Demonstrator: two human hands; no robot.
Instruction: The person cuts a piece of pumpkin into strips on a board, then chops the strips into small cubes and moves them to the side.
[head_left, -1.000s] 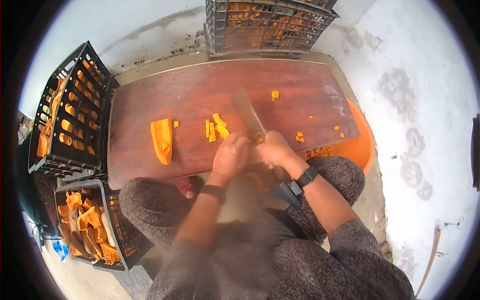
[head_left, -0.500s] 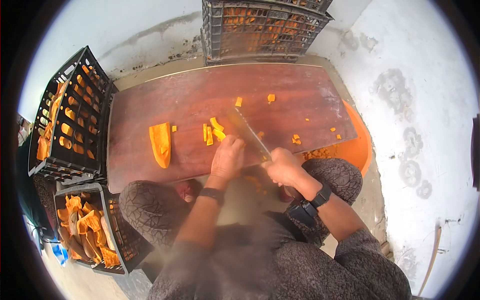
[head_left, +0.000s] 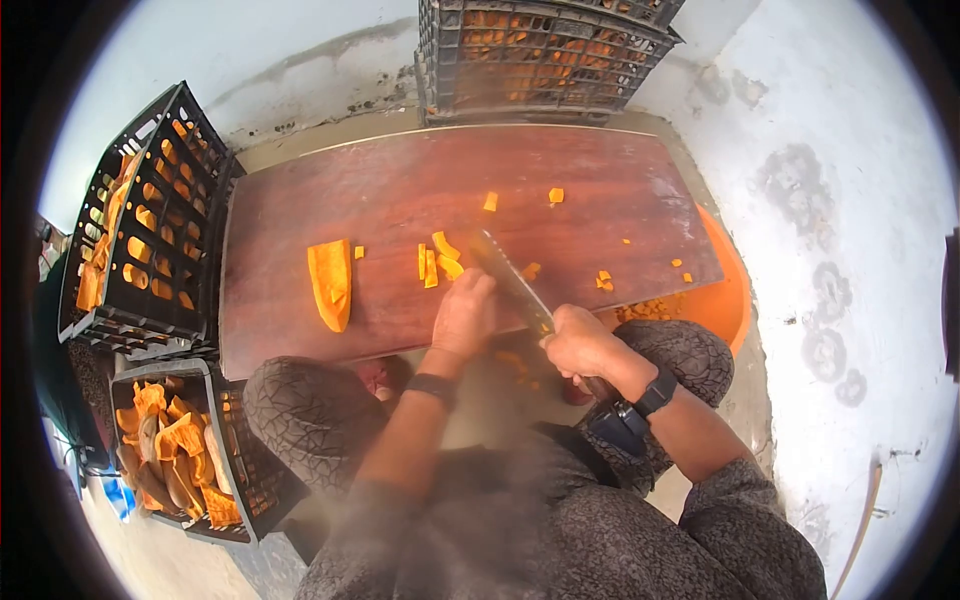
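My right hand [head_left: 582, 342] is wrapped round the handle of a knife [head_left: 518, 282], whose broad blade points up and left over the red-brown board [head_left: 390, 200]. Just left of the blade, near the board's front edge, my left hand [head_left: 465, 312] has its fingers curled down; anything under them is hidden. Several orange pumpkin strips [head_left: 446, 246] lie by its fingertips. Farther left rests a large pumpkin wedge [head_left: 329, 285] with a small cube [head_left: 359, 252] beside it. Two loose chunks [head_left: 556, 195] sit toward the back, and small bits [head_left: 604, 281] lie to the right.
Under the board's right end stands an orange tub [head_left: 735, 290] with cut pieces inside. Black crates [head_left: 165, 220] of pumpkin stand at the left, with an open crate [head_left: 215, 400] of pieces below. More crates [head_left: 545, 65] are stacked behind the board. A white wall [head_left: 850, 200] closes the right side.
The whole view has shifted slightly. The knife and my right hand have come a little nearer to me, while my left hand stays beside the blade. The pumpkin pieces keep their places on the board.
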